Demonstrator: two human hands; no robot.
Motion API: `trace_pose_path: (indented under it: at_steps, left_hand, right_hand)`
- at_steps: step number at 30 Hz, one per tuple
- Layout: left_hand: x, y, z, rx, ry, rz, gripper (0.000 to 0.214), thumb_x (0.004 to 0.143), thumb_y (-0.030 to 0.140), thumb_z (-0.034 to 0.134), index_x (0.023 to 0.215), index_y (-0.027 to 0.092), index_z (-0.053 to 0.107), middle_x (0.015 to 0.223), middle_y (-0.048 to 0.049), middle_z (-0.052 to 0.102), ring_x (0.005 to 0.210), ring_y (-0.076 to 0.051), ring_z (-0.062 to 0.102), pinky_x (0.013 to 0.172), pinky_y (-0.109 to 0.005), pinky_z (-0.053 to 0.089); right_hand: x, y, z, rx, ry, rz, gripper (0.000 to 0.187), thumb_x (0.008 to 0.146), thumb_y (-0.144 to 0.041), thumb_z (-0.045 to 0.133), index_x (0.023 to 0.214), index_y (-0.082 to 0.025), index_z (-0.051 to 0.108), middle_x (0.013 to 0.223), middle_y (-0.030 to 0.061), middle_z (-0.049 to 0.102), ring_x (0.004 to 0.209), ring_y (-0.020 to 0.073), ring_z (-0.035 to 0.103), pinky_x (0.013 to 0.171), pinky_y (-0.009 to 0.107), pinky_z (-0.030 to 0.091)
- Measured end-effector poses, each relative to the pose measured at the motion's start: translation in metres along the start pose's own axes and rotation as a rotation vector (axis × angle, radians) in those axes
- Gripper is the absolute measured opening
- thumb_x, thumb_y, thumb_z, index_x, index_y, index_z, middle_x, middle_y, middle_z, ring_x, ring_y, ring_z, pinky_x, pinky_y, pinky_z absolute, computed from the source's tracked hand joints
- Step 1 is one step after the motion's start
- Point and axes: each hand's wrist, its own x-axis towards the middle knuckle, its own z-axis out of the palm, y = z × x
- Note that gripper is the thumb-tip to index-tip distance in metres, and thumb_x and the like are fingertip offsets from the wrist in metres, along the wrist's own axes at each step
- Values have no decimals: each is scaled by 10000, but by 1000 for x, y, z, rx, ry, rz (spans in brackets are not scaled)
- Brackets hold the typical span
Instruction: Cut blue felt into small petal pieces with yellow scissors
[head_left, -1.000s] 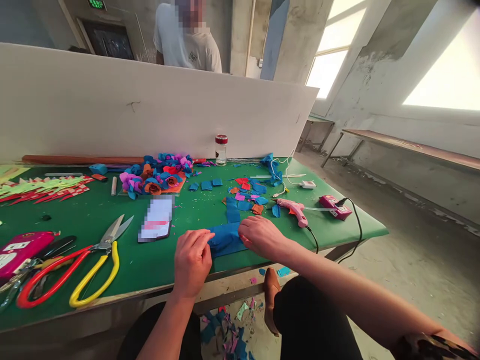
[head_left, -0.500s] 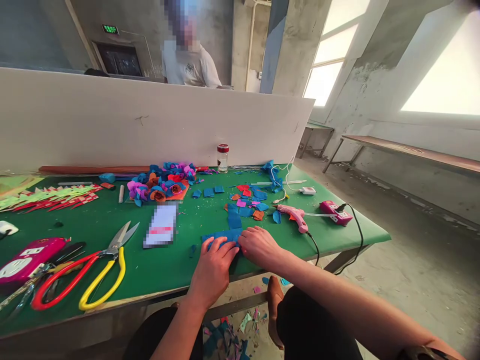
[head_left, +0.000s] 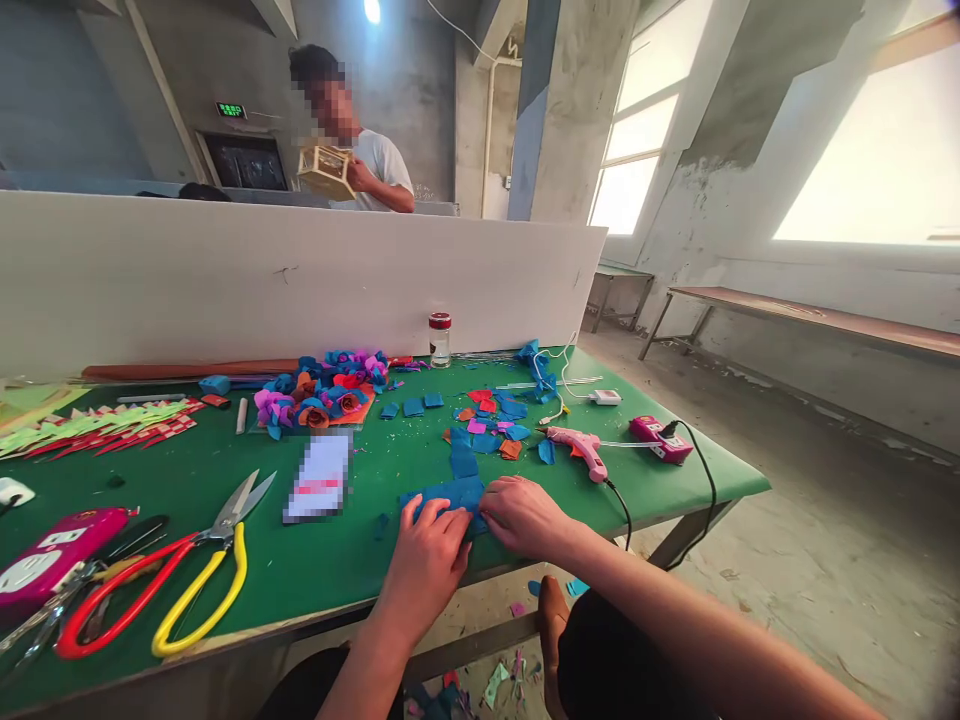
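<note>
Both my hands rest on a blue felt piece near the front edge of the green table. My left hand lies on its left part with the fingers stretched flat, pressing it down. My right hand sits on its right end with the fingers curled over the edge. A narrow blue strip lies just behind the piece, and small blue, red, pink and orange felt scraps are scattered farther back.
Large red-and-yellow-handled scissors lie to the left, a phone behind them. A pink glue gun and pink power strip lie right. Felt flowers and a small jar stand by the white partition. A person stands beyond it.
My left hand has moved right onto the blue felt piece and flattened on it. The camera has tilted up, showing the person behind the partition holding a small wooden frame.
</note>
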Motion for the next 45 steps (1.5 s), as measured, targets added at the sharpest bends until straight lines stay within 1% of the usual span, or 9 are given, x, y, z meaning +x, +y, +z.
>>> trace_pose_path:
  at_steps: [8,14,22,28,30,33,38,41,45]
  left_hand:
    - [24,14,-7,158,-79,88,271,800,-43,519,695,177,637,674,-47,686,851,-249,661,973,-538,435]
    - [23,10,0,127,-28,32,264,853,48,499,774,198,702,791,-69,744,958,-264,669,1028,-577,382]
    - [-20,41,-17,107,75,107,223,916,102,519,989,202,704,995,-14,774,1081,-245,654,1092,-539,333]
    - [-51,70,-23,134,45,192,267,885,66,559,1089,186,682,1148,-59,737,1166,-304,606,1076,-570,337]
    - [-62,74,-25,67,95,93,261,883,107,589,1109,208,672,1158,-63,729,1135,-289,616,1047,-537,377]
    - [-82,79,-23,-197,194,-280,110,908,243,586,945,210,684,945,-51,742,901,-217,664,869,-392,496]
    - [-96,97,-3,-886,-71,-882,361,835,550,602,889,203,689,826,-43,727,737,-195,675,660,-282,523]
    - [-87,107,9,-1165,-88,-1026,450,735,599,696,914,186,685,843,-52,725,743,-186,659,658,-260,510]
    - [-76,107,18,-1252,1,-1095,417,697,572,743,760,167,669,697,-15,672,655,-137,584,622,-225,468]
  right_hand:
    - [-36,4,-2,386,291,155,203,914,-199,526,945,-214,726,938,58,727,910,191,651,803,278,448]
    - [-80,-6,21,1020,482,428,214,861,-390,596,857,-228,735,834,57,735,751,205,652,682,302,485]
    - [-100,-50,59,2111,254,744,474,681,-547,782,891,-126,720,847,116,746,659,144,682,685,279,548]
    - [-90,-51,65,2136,153,842,440,585,-482,866,748,-132,656,620,20,677,540,139,657,609,276,538]
    - [-89,-52,68,2091,157,859,436,534,-435,895,738,-129,662,622,12,675,535,126,644,595,260,522]
    - [-91,-55,71,2072,177,874,468,475,-461,902,702,-129,665,647,22,685,563,125,642,607,260,516]
    - [-95,-61,73,2072,228,889,482,439,-494,896,658,-135,660,628,13,665,571,111,594,615,256,484]
    - [-95,-64,75,2053,262,873,460,464,-501,884,638,-140,657,619,1,645,560,92,538,598,246,450]
    - [-96,-65,77,2022,281,857,447,485,-512,875,613,-148,649,609,-11,615,559,85,496,593,242,424]
